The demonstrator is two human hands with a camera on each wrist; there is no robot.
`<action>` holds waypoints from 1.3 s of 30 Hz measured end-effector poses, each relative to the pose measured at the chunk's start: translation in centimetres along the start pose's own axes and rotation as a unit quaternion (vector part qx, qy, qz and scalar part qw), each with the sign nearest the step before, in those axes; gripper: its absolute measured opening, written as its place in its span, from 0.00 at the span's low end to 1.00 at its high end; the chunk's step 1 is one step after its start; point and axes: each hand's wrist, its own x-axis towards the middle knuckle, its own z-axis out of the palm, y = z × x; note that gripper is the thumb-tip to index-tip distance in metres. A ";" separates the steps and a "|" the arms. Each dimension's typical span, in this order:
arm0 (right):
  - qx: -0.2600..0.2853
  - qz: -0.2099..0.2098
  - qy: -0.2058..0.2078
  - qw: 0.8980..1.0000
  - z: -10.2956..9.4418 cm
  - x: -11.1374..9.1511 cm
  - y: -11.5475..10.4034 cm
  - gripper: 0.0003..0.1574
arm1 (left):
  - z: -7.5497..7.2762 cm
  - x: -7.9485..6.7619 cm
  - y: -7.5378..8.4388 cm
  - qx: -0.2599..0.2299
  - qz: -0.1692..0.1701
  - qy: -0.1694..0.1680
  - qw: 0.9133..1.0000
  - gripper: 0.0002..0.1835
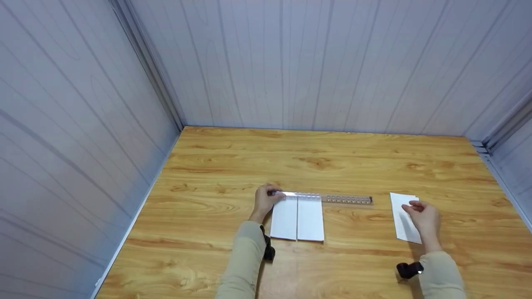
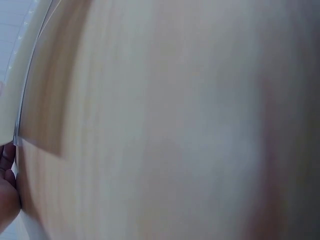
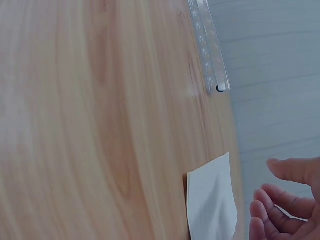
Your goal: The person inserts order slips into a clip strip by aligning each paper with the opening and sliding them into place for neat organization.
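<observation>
My left hand point(image 1: 266, 201) pinches the left end of a long clear plastic strip point(image 1: 349, 199) with a row of round bumps along it. The strip lies across the top edges of two white paper rectangles point(image 1: 284, 220), set side by side with a thin gap. In the left wrist view, the fingers point(image 2: 7, 162) show at the strip's end, at the left edge. My right hand point(image 1: 424, 220) is over another white paper piece point(image 1: 404, 224) on the right, overlapping it in the head view. Its thumb and fingers are apart above the paper point(image 3: 212, 200) in the right wrist view, holding nothing.
All of this is on a wood-grain table point(image 1: 316, 162). Pale panelled walls point(image 1: 257, 62) stand behind it and at both sides. A dark wrist camera point(image 1: 409, 270) sits at the right cuff, another point(image 1: 269, 249) at the left.
</observation>
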 end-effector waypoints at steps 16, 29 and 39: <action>0.001 0.067 -0.004 0.998 -0.9 1.5 1.8 0.32 | 0.2 0.1 0.8 0.010 0.000 0.005 1.000 0.09; -0.014 0.097 -0.027 0.995 -1.2 1.7 3.0 0.38 | 0.4 0.1 0.8 0.006 0.005 0.010 1.000 0.08; -0.007 0.119 -0.025 0.993 -0.9 1.9 2.9 0.38 | 0.5 0.2 0.0 0.032 -0.001 0.010 0.999 0.08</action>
